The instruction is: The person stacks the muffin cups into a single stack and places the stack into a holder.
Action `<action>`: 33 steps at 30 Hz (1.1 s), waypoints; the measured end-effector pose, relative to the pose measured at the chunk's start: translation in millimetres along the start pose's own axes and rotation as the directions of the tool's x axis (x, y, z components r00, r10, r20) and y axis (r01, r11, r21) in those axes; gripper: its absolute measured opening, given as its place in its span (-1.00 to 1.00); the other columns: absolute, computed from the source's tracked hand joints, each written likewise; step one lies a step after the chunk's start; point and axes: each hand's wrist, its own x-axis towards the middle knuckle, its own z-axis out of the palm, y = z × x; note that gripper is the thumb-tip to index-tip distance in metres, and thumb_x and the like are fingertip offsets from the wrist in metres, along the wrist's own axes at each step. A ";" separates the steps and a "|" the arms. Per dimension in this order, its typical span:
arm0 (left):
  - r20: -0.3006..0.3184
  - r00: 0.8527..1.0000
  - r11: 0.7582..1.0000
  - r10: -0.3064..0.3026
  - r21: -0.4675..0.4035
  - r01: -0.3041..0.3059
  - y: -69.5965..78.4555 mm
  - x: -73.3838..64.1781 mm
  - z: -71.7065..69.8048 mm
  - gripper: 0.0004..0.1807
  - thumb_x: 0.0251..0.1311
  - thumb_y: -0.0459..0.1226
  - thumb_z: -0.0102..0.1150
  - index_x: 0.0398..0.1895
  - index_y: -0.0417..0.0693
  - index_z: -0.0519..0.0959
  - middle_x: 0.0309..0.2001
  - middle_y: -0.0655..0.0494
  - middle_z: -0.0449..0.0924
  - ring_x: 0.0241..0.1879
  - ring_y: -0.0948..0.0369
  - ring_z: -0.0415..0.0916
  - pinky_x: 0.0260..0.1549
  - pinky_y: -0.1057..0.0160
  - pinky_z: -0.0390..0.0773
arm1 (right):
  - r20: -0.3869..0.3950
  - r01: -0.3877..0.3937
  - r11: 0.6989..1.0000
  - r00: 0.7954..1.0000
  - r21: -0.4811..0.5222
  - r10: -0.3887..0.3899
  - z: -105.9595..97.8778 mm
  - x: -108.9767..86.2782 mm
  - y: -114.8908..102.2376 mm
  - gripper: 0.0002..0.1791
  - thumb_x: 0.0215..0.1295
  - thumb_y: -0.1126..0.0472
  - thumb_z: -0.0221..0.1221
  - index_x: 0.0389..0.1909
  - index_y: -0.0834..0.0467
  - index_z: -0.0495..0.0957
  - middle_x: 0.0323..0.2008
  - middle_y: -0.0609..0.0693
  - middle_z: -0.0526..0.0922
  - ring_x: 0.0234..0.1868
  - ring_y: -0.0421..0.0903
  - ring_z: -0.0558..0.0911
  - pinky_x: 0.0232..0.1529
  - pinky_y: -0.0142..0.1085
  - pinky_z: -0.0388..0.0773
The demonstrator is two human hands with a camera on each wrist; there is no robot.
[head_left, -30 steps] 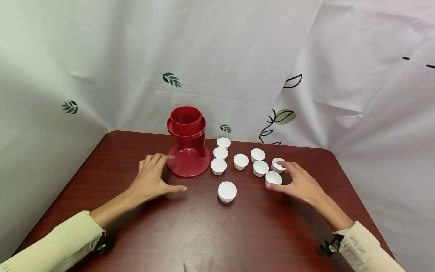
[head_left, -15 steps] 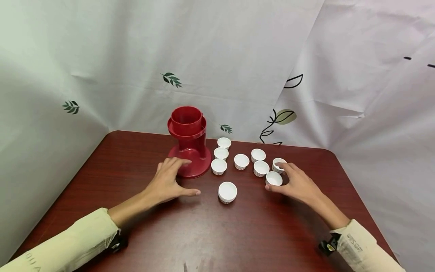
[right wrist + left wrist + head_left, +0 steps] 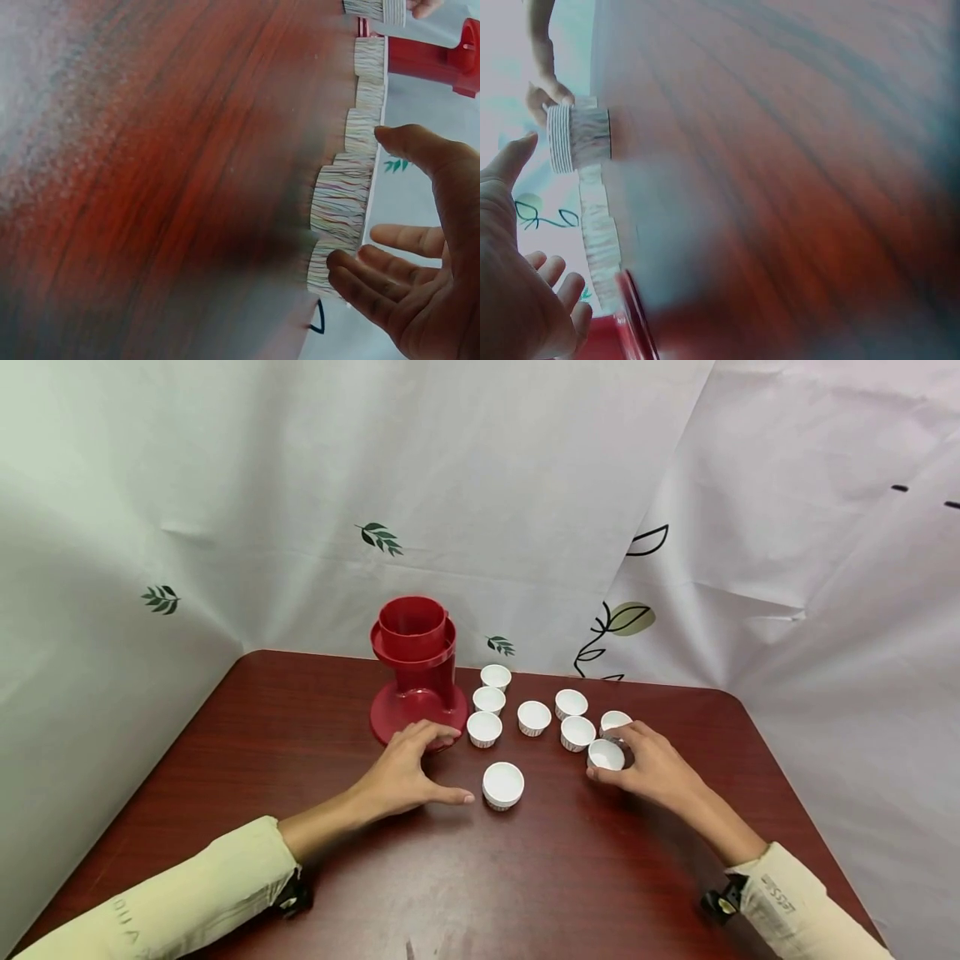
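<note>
In the head view my left hand is held with thumb and fingers spread, its thumb tip just left of a stack of small white baking cups. Several layered rims of that stack show in the left wrist view, with the left hand beside it. My right hand spans the nearest white cup on the right, thumb in front and fingers behind. From the right wrist view, the right hand's thumb and fingers stand apart beside striped cup walls.
A red plastic stand with a round base and a cylinder on top is at the back left. Three cups form a line beside it. Several more cups stand to the right on the brown table. A white curtain hangs behind.
My left hand has moved right, from beside the red stand's base to just left of the cup stack. The right hand has stayed nearly still around the right-hand cup.
</note>
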 end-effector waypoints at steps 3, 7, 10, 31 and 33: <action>0.028 0.999 0.998 0.017 -0.057 -0.016 3.5 1.4 6.8 -0.04 -0.12 0.11 0.88 0.36 -0.07 0.67 0.19 0.03 0.76 0.22 0.10 0.67 0.37 -0.11 0.61 | -0.008 0.004 1.000 1.000 -0.003 -0.004 0.3 -0.2 0.4 -0.33 0.16 -0.16 0.64 0.18 0.14 0.75 -0.04 0.07 0.73 -0.11 -0.05 0.65 -0.09 -0.14 0.61; 0.058 0.998 0.992 0.026 -0.123 -0.019 8.2 3.9 15.3 -0.05 -0.11 0.08 0.90 0.35 -0.10 0.68 0.15 0.03 0.77 0.17 0.10 0.71 0.30 -0.03 0.74 | -0.010 0.012 1.000 1.000 -0.004 -0.012 0.1 -0.6 1.1 -0.38 0.17 -0.14 0.64 0.14 0.12 0.79 -0.05 0.06 0.72 -0.11 -0.07 0.62 -0.12 -0.18 0.58; 0.069 0.997 0.988 0.035 -0.153 -0.024 11.8 6.6 21.4 -0.06 -0.12 0.03 0.91 0.36 -0.11 0.69 0.13 0.04 0.79 0.15 0.12 0.73 0.27 0.05 0.76 | -0.014 0.020 1.000 1.000 -0.005 -0.020 0.5 -0.6 1.4 -0.40 0.16 -0.13 0.65 0.13 0.12 0.81 -0.06 0.06 0.72 -0.11 -0.06 0.61 -0.13 -0.18 0.58; 0.206 0.978 0.903 -0.033 -0.414 0.118 17.9 16.3 47.4 -0.19 -0.02 -0.29 0.85 0.39 -0.17 0.73 0.19 -0.03 0.87 0.11 0.10 0.89 0.16 0.28 0.82 | 0.007 -0.011 0.997 1.000 0.075 0.011 3.7 2.7 -2.7 -0.34 0.15 0.03 0.68 0.20 0.29 0.78 0.03 0.19 0.89 -0.08 0.02 0.88 0.01 -0.05 0.79; 0.199 0.980 0.900 -0.027 -0.422 0.111 18.2 17.7 47.0 -0.22 -0.02 -0.31 0.85 0.35 -0.19 0.75 0.15 -0.05 0.88 0.03 0.14 0.90 0.10 0.32 0.83 | 0.022 -0.023 0.996 1.000 0.083 0.022 3.2 2.8 -2.8 -0.33 0.16 0.01 0.68 0.21 0.29 0.79 0.01 0.17 0.90 -0.08 0.00 0.88 0.02 -0.06 0.78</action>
